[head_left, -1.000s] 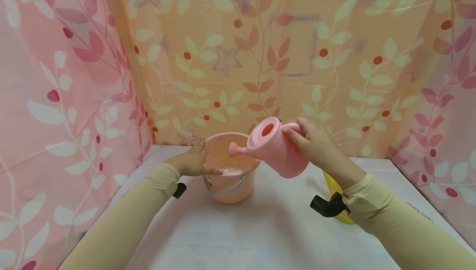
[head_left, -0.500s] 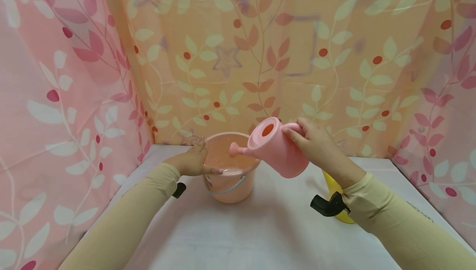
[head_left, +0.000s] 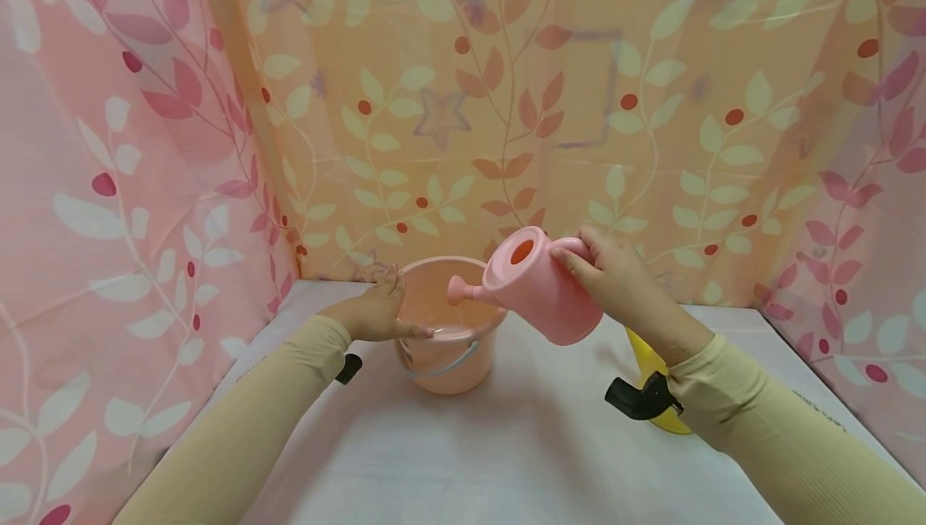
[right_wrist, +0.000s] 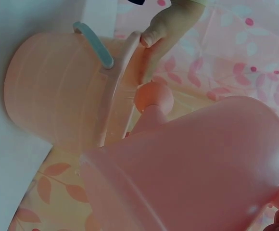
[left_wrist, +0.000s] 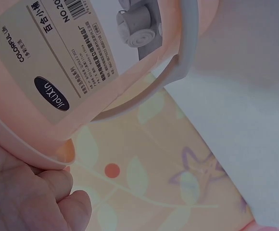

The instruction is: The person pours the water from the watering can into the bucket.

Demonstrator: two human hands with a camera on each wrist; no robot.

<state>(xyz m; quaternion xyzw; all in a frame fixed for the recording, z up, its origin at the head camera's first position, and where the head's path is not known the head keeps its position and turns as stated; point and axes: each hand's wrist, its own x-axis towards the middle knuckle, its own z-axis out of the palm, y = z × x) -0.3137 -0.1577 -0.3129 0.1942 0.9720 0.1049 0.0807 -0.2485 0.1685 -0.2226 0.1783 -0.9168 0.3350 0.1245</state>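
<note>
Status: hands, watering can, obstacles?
Right hand grips tilted watering can, spout at mouth of bucket. Left hand on its rim. Yellow object off right, not blocking spout.

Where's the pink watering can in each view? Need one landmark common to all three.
Head: the watering can is right of centre, below mid-height, tilted.
Left wrist: not in this picture.
Right wrist: large, across the lower right, its sprinkler head just above the picture's centre.
Shared landmark: the bucket with the grey-blue handle; left of the can in head, upper left in both wrist views.
</note>
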